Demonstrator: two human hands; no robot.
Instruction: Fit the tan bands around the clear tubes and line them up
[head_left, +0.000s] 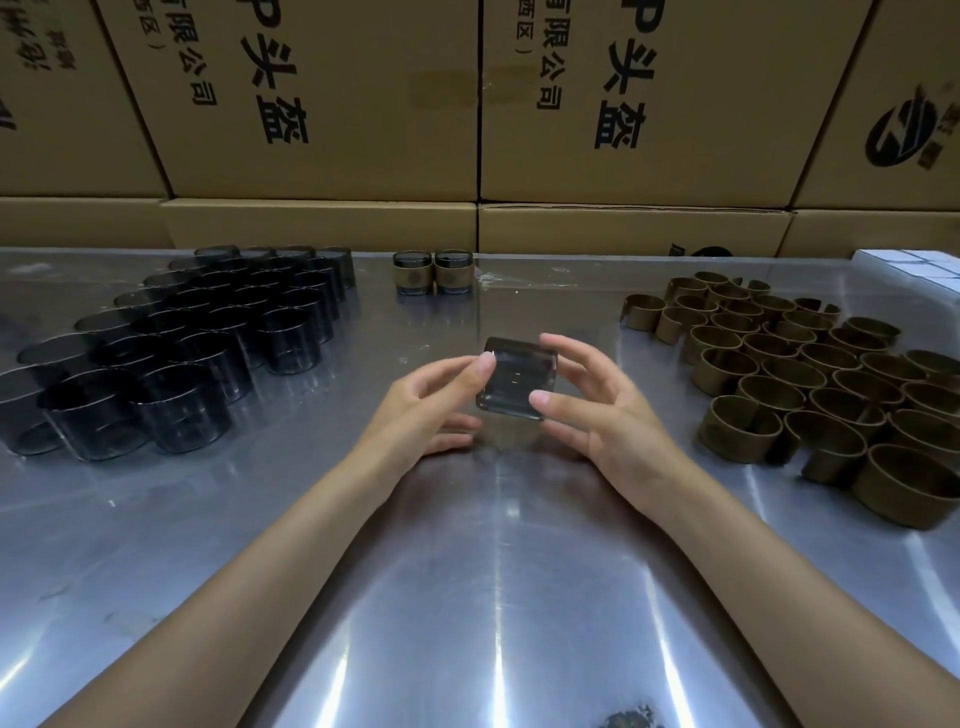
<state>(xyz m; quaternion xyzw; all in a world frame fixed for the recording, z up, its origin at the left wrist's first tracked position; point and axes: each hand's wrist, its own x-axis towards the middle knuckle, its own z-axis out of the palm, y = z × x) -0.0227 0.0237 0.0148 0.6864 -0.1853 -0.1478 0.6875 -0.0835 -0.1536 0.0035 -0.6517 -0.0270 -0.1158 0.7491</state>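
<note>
Both hands meet over the middle of the steel table (467, 597), holding one clear tube (517, 378) between them, lifted and tilted toward the camera. The left hand (421, 410) pinches the tube's left edge, thumb tip against the upper corner, the lower fingers curled beneath. The right hand (597, 410) grips the right side — thumb on the lower front corner, fingers spread round the far rim. No band is seen on this tube; its smoky wall shows bare.

To the left of the hands stands the stock of bare tubes (171, 353), dark-tinted, upright, packed close in slanting rows that run toward the back. To the right lies the heap of tan bands (810, 379) — open rings, most standing on edge and touching, several with a visible split.

At the far centre, two finished tubes (432, 273) stand side by side, just touching, each with a tan band round its middle.

Behind the table rises a wall of cardboard cartons (322, 104) with black printed characters. A white box (914, 270) sits at the far right edge.
</note>
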